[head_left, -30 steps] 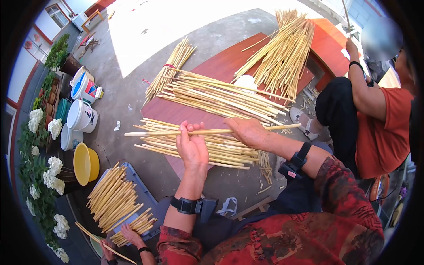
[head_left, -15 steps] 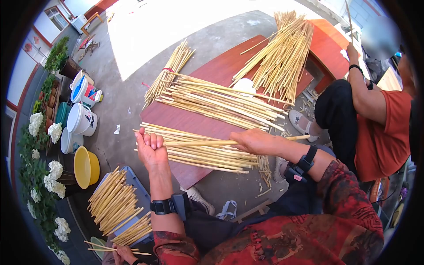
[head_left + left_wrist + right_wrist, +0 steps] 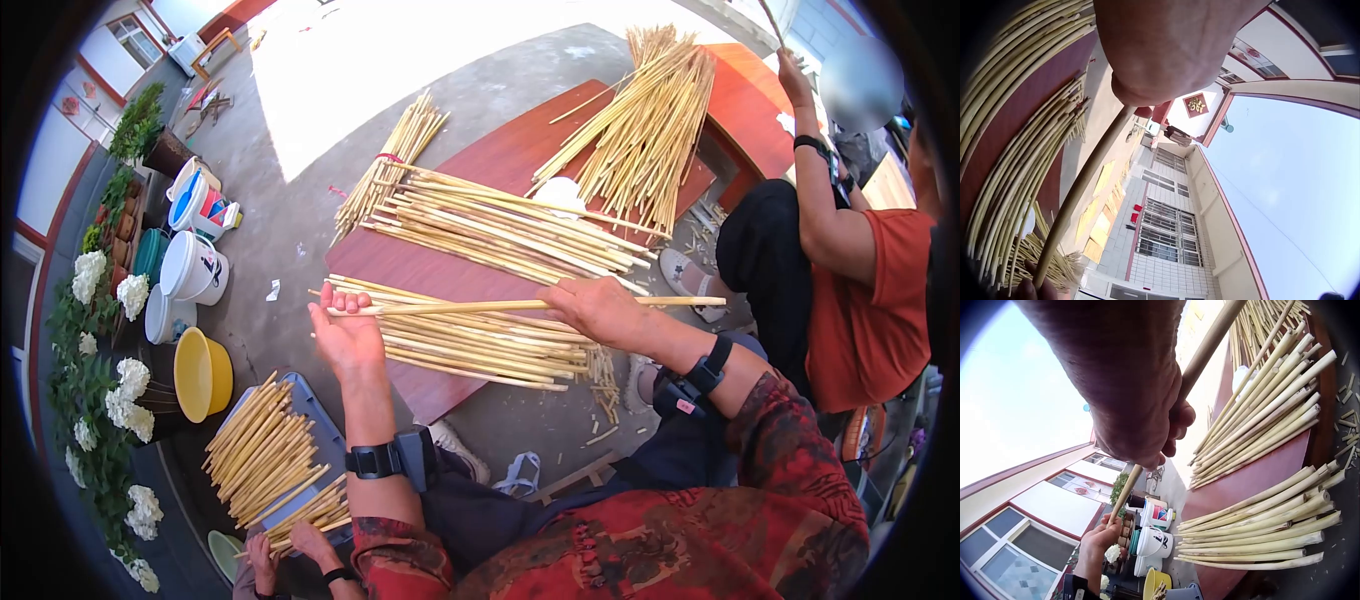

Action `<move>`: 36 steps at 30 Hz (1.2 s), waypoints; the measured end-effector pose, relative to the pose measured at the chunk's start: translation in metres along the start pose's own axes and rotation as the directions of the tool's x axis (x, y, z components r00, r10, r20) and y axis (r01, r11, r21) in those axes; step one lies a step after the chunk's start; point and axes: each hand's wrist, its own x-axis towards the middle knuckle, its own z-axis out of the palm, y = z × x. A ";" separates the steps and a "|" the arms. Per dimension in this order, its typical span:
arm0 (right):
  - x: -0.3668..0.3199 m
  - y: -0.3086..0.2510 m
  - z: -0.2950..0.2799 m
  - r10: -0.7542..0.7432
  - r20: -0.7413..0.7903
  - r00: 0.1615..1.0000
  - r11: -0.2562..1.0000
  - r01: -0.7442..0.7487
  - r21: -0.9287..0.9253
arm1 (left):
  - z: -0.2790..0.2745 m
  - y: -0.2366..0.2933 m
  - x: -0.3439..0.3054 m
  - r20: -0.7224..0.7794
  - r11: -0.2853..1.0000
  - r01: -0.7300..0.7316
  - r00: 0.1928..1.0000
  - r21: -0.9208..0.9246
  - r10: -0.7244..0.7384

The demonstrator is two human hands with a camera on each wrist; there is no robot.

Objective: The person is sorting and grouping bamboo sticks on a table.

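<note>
One long pale stalk [image 3: 460, 307] lies level across both hands, above the red-brown table. My left hand [image 3: 350, 330], palm up, curls its fingers round the stalk near its left end. Farther along, my right hand [image 3: 600, 312] grips the same stalk from above, and its right end sticks out past the wrist. In the right wrist view the left hand [image 3: 1100, 540] pinches the far end of the stalk. Just below the held stalk, a row of cut stalks [image 3: 470, 355] rests on the table.
Behind lie a second row of stalks [image 3: 500, 230], a red-tied bundle [image 3: 400, 160] and a large heap [image 3: 640, 130]. A seated person [image 3: 860, 260] is at right. Another person's hands [image 3: 315, 545] are by a stalk-filled blue tray [image 3: 325, 420]. Buckets [image 3: 195, 265] and a yellow basin [image 3: 203, 375] stand left.
My left hand has slid leftward from the stalk's middle part to near its left end. The stalk and right hand have shifted right. At lower left, the other person's hands moved to the tray.
</note>
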 end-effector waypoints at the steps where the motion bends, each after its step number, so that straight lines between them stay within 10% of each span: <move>1: 0.000 0.004 0.003 0.040 -0.023 0.999 0.997 -0.038 0.068 | 0.004 -0.006 -0.006 0.029 1.000 0.027 0.999 -0.007 -0.027; 15: 0.006 0.002 0.012 0.093 0.049 0.994 0.989 -0.098 0.109 | 0.000 -0.044 -0.047 0.383 0.965 0.198 0.889 0.174 -0.252; 36: 0.003 -0.008 0.014 0.115 0.165 0.979 0.981 -0.138 0.133 | -0.017 -0.067 -0.058 0.216 0.950 0.247 0.934 0.188 -0.286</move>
